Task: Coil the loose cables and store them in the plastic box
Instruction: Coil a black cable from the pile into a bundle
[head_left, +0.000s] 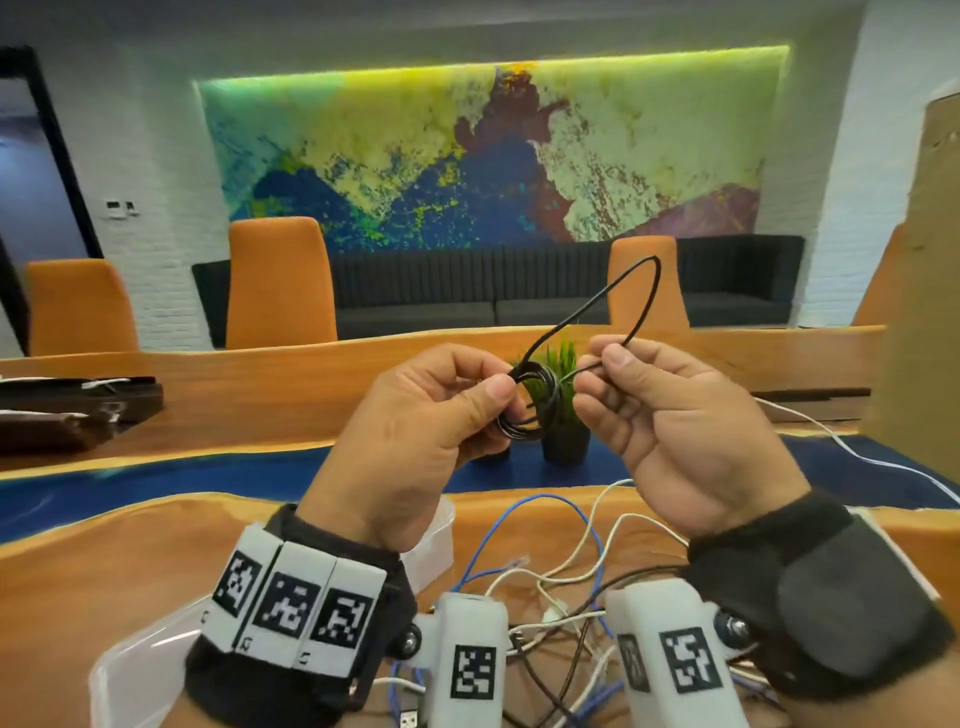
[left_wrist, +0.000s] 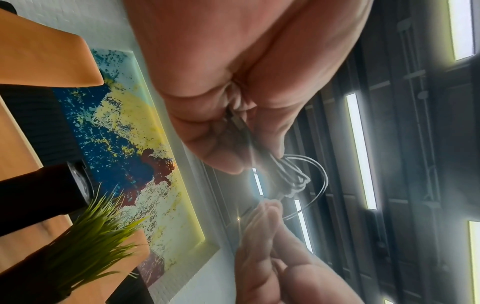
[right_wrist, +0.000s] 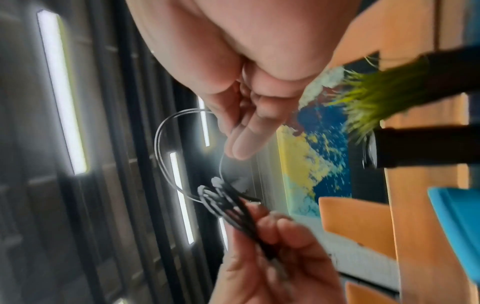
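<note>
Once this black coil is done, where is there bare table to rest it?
Bare wood lies left of the plastic box, toward the near table edge, and across the blue strip on the far plank. Crowded: the loose cables under both wrists, right of the box.

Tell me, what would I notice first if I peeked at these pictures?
Probably the two hands held up in the middle: the left hand pinches a small coil of black cable, and the right hand pinches its free end, which arcs up in a big loop. Behind them, a huge splashy painting in yellow, blue and dark red glows on the far wall. Below the wrists, a tangle of white, blue and dark cables lies on the wooden table.
</note>
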